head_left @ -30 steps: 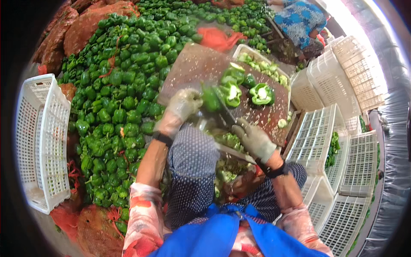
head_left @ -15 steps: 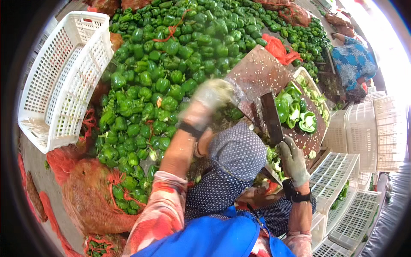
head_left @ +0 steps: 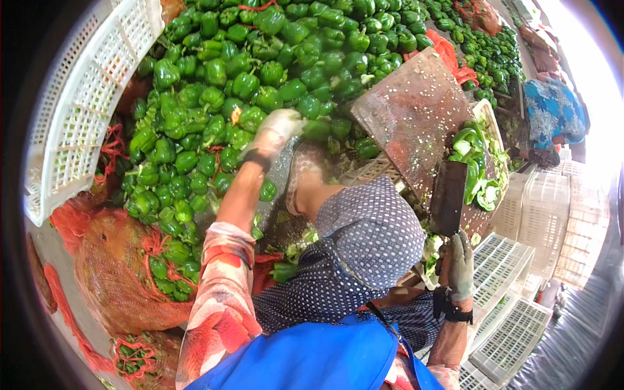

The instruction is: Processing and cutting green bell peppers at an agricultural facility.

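Observation:
My right hand (head_left: 461,265), in a pale glove, is closed around the handle of a broad dark cleaver (head_left: 448,198). The blade lies over the near right part of a brown cutting board (head_left: 413,97), which is scattered with pale seeds. Cut green bell pepper pieces (head_left: 486,194) lie on the board beside the blade. My gloved left hand (head_left: 279,130) is low over a large heap of green bell peppers (head_left: 211,101). Motion smears its fingers, and a blurred green pepper (head_left: 316,130) is right by them; whether they grip it cannot be told.
A white plastic crate (head_left: 97,97) stands at the far left. Orange mesh sacks (head_left: 123,273) lie below it. More white crates (head_left: 497,260) are stacked at right. A narrow bin of scraps (head_left: 497,140) adjoins the board. Another person in blue patterned clothing (head_left: 552,110) is at upper right.
My left hand has moved left and slightly down, away from the board toward the pepper heap. The right hand still holds the cleaver, now pointing more upright. The whole view has shifted.

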Motion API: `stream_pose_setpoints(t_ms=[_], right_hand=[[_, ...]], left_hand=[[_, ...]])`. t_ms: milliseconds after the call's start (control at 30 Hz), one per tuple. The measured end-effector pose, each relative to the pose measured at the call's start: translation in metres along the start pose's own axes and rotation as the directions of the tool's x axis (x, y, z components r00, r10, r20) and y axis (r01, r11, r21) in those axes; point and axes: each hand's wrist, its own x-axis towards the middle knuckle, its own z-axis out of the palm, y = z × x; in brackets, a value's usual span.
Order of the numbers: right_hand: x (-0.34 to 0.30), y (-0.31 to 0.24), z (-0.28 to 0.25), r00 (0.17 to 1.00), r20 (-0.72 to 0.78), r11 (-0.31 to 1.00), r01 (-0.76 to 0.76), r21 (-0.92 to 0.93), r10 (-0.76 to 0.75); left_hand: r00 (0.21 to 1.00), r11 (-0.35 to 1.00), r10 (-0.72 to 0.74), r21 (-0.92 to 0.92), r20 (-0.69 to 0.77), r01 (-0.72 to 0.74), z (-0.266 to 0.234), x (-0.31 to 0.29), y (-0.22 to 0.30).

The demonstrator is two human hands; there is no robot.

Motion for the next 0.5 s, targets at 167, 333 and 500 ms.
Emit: stream_pose_setpoints(t_ms=[167, 333, 500], right_hand=[[0.002, 0.002, -0.006, 0.99, -0.037, 0.991, -0.132, 0.036, 0.133], [0.004, -0.005, -0.004, 0.999, 0.024, 0.998, -0.023, -0.061, 0.024], [0.004, -0.011, 0.006, 0.995, -0.006, 0.994, -0.099, 0.044, 0.1]], left_hand=[[0.989, 0.942, 0.103, 0.308, 0.106, -0.131, 0.047, 0.027, 0.043], [0.998, 0.842, 0.037, 0.537, 0.044, -0.055, 0.088, 0.044, 0.03], [0.974, 0.764, -0.071, 0.64, 0.214, -0.085, 0.089, 0.063, 0.018]])
